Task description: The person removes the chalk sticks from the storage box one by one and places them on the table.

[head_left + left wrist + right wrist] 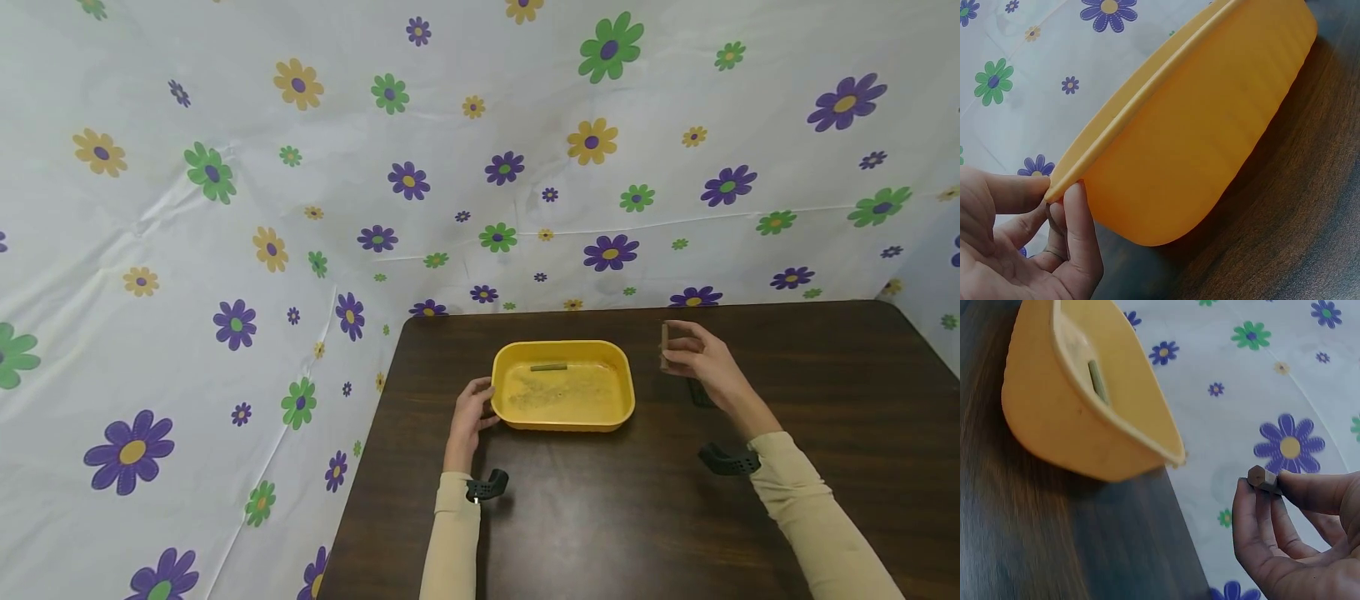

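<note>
A yellow plastic tub (562,418) stands on the dark wooden table, with one short greenish-brown stick (549,367) lying in it. At its left end, my left hand (470,412) pinches the rim between thumb and fingers; the left wrist view shows this grip on the tub wall (1185,137) up close. To the right of the tub, my right hand (705,362) is raised and pinches a short hexagonal brown stick (1261,478) between thumb and fingertips. In the head view this stick (664,346) is upright, apart from the tub.
A dark flat object (699,393) lies on the table (585,517) below my right hand, partly hidden by it. Behind and to the left hangs a white flower-print sheet (450,133). Each wrist carries a black strap mount (727,460).
</note>
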{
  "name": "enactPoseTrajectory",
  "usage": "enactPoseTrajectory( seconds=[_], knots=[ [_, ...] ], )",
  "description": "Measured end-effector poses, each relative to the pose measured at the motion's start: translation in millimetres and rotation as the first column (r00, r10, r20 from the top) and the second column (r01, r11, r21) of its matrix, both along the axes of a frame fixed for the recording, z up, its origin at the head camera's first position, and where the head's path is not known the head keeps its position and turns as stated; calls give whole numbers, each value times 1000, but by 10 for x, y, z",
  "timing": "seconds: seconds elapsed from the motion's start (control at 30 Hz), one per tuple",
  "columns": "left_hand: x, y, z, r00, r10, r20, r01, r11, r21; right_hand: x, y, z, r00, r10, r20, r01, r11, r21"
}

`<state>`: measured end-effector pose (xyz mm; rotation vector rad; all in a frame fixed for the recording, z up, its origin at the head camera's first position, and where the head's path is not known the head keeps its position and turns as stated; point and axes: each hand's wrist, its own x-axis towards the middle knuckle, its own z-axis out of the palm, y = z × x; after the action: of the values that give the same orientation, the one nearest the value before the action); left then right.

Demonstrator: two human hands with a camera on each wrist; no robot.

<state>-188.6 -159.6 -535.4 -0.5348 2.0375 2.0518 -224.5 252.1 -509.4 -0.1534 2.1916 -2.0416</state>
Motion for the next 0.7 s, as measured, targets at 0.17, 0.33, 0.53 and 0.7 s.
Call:
enactPoseTrajectory(
  seconds=[0.17,0.33,0.53,0.7],
  knots=[
    [-40,0,-180,999,45,-14,-45,999,5,80,191,-17,1000,-13,0,13,998,-58],
    [-3,15,-171,998,54,-39,-54,999,1,153,390,-96,999,-47,1,47,999,18],
    [8,14,-175,997,40,-58,-40,999,11,229,649,-274,995,-103,17,100,990,104],
    [5,23,-182,997,59,-54,-58,998,22,287,817,-404,988,-151,36,144,980,138]
  ],
)
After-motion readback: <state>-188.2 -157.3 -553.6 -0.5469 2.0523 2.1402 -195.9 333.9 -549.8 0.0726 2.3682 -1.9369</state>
